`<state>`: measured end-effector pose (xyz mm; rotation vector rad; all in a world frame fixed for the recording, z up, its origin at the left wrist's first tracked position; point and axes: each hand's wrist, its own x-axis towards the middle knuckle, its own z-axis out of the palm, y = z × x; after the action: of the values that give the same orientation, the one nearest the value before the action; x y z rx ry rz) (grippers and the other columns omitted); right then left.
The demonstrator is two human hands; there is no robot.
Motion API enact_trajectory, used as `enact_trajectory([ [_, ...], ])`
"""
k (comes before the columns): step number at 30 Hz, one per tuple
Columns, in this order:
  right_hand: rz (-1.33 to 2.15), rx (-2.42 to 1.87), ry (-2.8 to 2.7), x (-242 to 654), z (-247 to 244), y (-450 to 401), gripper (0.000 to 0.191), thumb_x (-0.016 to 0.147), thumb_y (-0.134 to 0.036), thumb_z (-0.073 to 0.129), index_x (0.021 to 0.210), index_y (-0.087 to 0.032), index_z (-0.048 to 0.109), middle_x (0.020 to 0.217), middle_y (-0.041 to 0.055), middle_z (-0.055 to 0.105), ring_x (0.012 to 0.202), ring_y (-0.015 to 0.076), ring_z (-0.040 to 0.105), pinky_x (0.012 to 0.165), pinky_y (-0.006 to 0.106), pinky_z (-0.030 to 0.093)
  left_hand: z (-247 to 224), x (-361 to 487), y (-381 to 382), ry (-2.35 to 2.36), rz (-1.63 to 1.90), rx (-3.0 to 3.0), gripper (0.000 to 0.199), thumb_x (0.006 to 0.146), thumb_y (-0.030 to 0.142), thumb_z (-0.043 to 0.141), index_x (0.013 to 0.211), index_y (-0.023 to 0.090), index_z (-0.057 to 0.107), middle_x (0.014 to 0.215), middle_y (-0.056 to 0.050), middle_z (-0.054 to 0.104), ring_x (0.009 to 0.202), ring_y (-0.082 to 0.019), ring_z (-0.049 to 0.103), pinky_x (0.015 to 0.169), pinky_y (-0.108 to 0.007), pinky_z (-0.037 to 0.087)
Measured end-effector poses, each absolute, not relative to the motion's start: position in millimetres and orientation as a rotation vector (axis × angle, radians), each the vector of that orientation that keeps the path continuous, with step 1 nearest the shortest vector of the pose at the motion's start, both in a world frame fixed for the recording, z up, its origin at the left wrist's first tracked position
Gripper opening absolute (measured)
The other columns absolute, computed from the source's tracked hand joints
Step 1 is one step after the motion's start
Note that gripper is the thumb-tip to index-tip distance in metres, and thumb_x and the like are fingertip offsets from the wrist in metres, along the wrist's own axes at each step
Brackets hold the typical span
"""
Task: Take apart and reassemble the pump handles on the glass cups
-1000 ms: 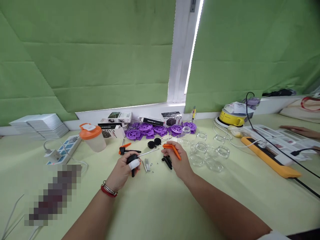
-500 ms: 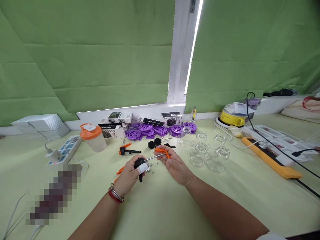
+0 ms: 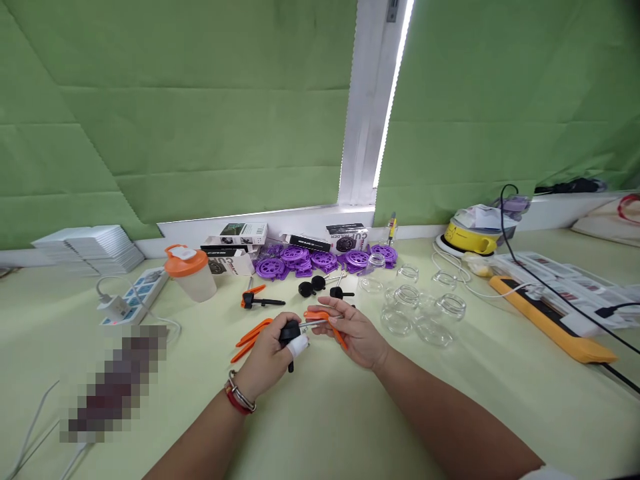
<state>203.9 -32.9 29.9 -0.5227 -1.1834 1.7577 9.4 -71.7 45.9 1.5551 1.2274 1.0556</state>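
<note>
My left hand [image 3: 271, 353], its thumb wrapped in white, is closed around a black round-headed part [image 3: 289, 331] with a thin metal rod [image 3: 310, 324] sticking out to the right. Between the fingers of my right hand [image 3: 361, 337] is a bent orange lever [image 3: 341, 338]. The rod reaches the lever; whether it passes through a hole I cannot tell. Loose orange levers [image 3: 253, 339] lie beside my left hand. Farther back rests a black piece with an orange lever [image 3: 249, 300]. Black knobs [image 3: 307, 289] and another black piece [image 3: 338, 293] sit beyond my hands.
Purple wheel-shaped parts [image 3: 271, 269] are piled before cup-holder boxes [image 3: 347, 238] at the wall. Clear glass jars [image 3: 399, 320] stand to the right, near a yellow-orange bar [image 3: 550, 323]. An orange-lidded shaker [image 3: 193, 273] and a power strip [image 3: 143, 293] are at left.
Both hands have drawn closer together and slightly lower, so less of the metal rod shows between them. The orange lever has tilted in my right hand. The whole view has shifted slightly.
</note>
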Motion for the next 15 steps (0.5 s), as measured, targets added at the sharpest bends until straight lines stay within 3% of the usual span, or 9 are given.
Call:
enact_trajectory([
  [5, 1.69, -0.668, -1.401, 213, 33, -29, 0.04, 0.069, -0.027, 0.074, 0.108, -0.022, 0.067, 0.113, 0.0085, 0.067, 0.096, 0.0188, 0.064, 0.093, 0.04, 0.045, 44, 6, -69, 1.15, 1.059, 1.517, 0.042, 0.075, 0.028, 0.065, 0.114, 0.024, 0.05, 0.109, -0.006, 0.055, 0.097, -0.019, 0.052, 0.082, -0.03, 0.044],
  [8, 1.671, -0.737, -1.417, 216, 36, -27, 0.043, 0.064, -0.026, 0.078, 0.105, -0.021, 0.069, 0.104, 0.0075, 0.07, 0.088, 0.0179, 0.066, 0.088, 0.038, 0.049, 42, 7, -68, 1.073, 1.06, 1.496, 0.044, 0.075, 0.026, 0.065, 0.116, 0.024, 0.048, 0.108, -0.006, 0.054, 0.098, -0.019, 0.052, 0.086, -0.032, 0.043],
  [11, 1.551, -0.803, -1.38, 216, 39, -26, 0.035, 0.061, -0.028, 0.08, 0.094, -0.019, 0.072, 0.092, 0.0065, 0.072, 0.081, 0.018, 0.065, 0.077, 0.034, 0.052, 40, 8, -67, 1.041, 1.064, 1.451, 0.048, 0.07, 0.025, 0.071, 0.112, 0.023, 0.05, 0.106, -0.007, 0.055, 0.096, -0.019, 0.054, 0.085, -0.033, 0.044],
  [15, 1.471, -0.848, -1.347, 218, 42, -25, 0.027, 0.057, -0.03, 0.081, 0.081, -0.019, 0.074, 0.084, 0.0057, 0.072, 0.075, 0.0184, 0.065, 0.07, 0.034, 0.052, 41, 7, -67, 1.09, 1.066, 1.526, 0.036, 0.067, 0.028, 0.073, 0.099, 0.021, 0.058, 0.103, -0.007, 0.058, 0.09, -0.02, 0.055, 0.082, -0.033, 0.045],
])
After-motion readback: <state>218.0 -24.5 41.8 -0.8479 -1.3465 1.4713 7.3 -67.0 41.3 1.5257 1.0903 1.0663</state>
